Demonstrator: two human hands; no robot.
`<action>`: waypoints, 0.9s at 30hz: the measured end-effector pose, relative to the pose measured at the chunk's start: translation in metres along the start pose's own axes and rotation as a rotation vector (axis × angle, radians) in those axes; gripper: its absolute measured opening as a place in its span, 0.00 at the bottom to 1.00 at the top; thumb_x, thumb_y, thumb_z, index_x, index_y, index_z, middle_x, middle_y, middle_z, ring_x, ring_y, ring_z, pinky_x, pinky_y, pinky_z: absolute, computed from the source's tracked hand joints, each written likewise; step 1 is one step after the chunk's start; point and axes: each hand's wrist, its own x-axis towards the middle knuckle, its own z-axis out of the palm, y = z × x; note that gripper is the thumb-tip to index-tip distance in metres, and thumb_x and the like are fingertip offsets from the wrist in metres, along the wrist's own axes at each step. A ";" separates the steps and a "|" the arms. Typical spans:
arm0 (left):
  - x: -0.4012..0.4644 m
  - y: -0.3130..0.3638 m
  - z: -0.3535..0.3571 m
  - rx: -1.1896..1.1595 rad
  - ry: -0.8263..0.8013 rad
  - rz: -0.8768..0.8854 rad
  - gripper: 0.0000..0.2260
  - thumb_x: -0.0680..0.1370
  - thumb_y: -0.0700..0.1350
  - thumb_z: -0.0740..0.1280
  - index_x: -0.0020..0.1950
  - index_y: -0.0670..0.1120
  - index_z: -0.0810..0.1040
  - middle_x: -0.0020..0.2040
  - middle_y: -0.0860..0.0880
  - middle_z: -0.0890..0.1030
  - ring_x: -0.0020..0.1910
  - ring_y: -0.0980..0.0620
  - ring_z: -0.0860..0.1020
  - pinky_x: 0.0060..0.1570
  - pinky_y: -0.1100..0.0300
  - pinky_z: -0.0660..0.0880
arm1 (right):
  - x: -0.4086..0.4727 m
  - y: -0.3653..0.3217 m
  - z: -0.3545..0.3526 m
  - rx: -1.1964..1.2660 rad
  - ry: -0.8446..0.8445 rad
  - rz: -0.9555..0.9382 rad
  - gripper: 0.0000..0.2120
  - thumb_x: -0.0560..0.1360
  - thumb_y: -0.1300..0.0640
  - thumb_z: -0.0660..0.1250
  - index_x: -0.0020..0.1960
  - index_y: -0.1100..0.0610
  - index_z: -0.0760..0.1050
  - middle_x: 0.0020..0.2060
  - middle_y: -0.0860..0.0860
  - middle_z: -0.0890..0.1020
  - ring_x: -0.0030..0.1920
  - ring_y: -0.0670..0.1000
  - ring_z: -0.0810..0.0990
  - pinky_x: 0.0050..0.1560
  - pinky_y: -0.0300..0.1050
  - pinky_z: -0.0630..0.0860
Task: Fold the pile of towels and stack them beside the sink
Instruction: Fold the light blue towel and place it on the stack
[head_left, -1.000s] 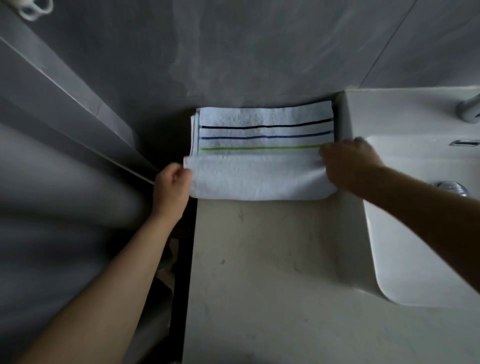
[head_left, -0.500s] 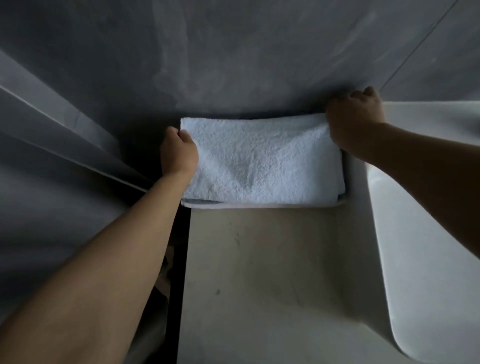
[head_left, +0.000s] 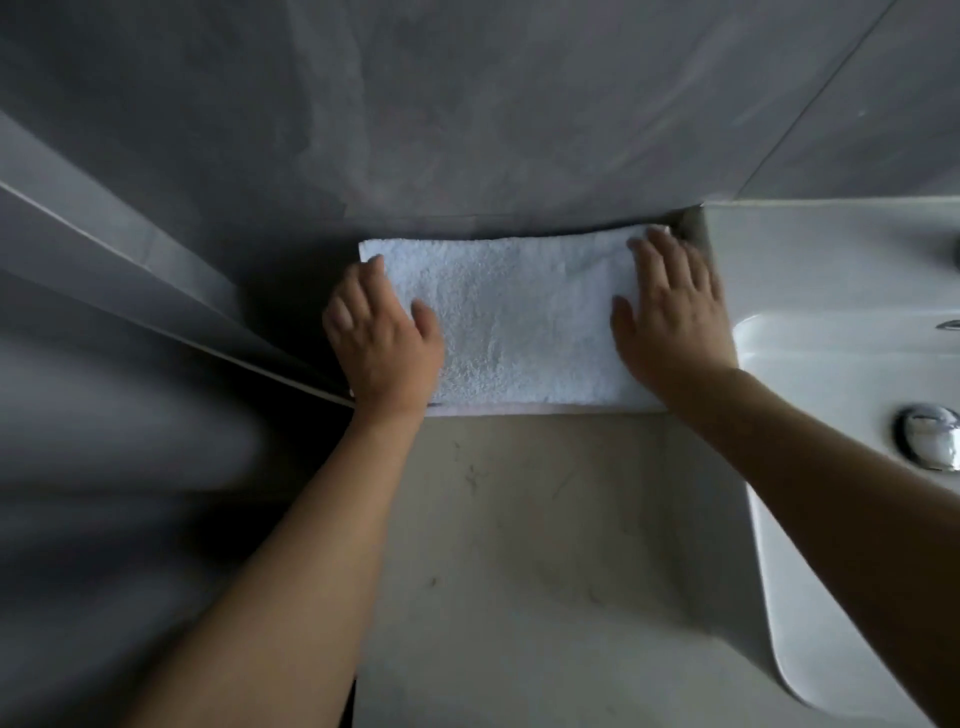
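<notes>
A folded white towel (head_left: 519, 317) lies flat on the beige countertop (head_left: 545, 545), pushed against the grey back wall and next to the white sink (head_left: 810, 270). A thin edge of another layer shows under its near side. My left hand (head_left: 382, 338) rests palm down on the towel's left end, fingers spread. My right hand (head_left: 670, 312) presses flat on the right end, fingers spread, close to the sink's side. Neither hand grips the cloth.
The sink basin has a chrome drain plug (head_left: 930, 439) at the far right. A grey wall (head_left: 467, 114) rises behind the towel. Left of the counter a pale angled panel (head_left: 130, 270) runs along a dark gap.
The near half of the towel was folded back over the striped part, hiding the stripes. Both hands then let go of the corners and came down flat on top.
</notes>
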 end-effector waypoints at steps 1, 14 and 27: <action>-0.012 0.007 -0.005 -0.024 -0.011 0.092 0.25 0.76 0.46 0.64 0.72 0.39 0.69 0.70 0.38 0.72 0.69 0.38 0.70 0.71 0.42 0.60 | -0.014 -0.004 -0.003 0.028 0.000 -0.035 0.27 0.78 0.54 0.61 0.75 0.62 0.62 0.74 0.59 0.64 0.74 0.59 0.61 0.77 0.54 0.52; -0.161 0.105 -0.052 -0.298 -0.184 0.488 0.19 0.81 0.39 0.64 0.71 0.34 0.71 0.69 0.36 0.74 0.70 0.38 0.71 0.72 0.41 0.64 | -0.162 0.051 -0.070 0.187 0.071 -0.057 0.23 0.75 0.63 0.65 0.69 0.65 0.69 0.70 0.61 0.70 0.70 0.61 0.68 0.74 0.56 0.59; -0.307 0.286 -0.060 -0.343 -0.208 0.520 0.19 0.80 0.40 0.64 0.70 0.34 0.72 0.68 0.36 0.74 0.70 0.37 0.71 0.72 0.41 0.63 | -0.283 0.238 -0.139 0.237 0.094 0.045 0.23 0.76 0.62 0.65 0.69 0.64 0.69 0.69 0.59 0.70 0.70 0.61 0.68 0.72 0.55 0.62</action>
